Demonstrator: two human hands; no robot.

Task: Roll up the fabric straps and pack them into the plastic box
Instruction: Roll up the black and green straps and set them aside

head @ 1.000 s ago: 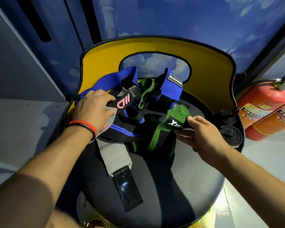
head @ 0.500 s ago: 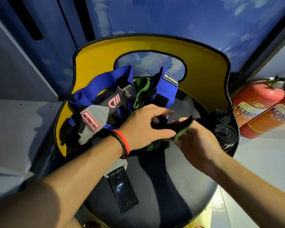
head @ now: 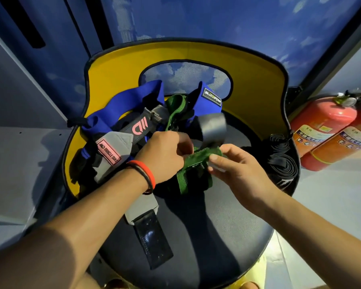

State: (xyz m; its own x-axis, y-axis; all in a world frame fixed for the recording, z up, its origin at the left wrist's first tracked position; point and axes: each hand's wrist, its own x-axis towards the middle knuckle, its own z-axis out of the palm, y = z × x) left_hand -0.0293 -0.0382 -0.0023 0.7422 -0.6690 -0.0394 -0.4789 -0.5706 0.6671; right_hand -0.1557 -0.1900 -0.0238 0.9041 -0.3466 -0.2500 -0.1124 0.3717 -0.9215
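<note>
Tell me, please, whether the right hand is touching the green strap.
Touching. The head view shows the right hand pinching the green strap at its upper end; the left hand holds it too.

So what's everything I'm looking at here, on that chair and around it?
Chair: one, yellow back and dark seat, centre.
Green strap: one, green with black, front of the pile.
Blue straps: at least two pieces showing, blue, back of the pile.
Grey straps: count unclear, grey with pink labels, left of the pile; one end with a black patch lies down the seat, a grey loop sits behind the hands.
Black rolls: two, black, right edge of the seat.
Fire extinguishers: two, red, floor on the right.
Wristbands: two, red and black, left wrist.
Left hand: one, fingers pinch the green strap.
Right hand: one, fingers pinch the green strap.
</note>
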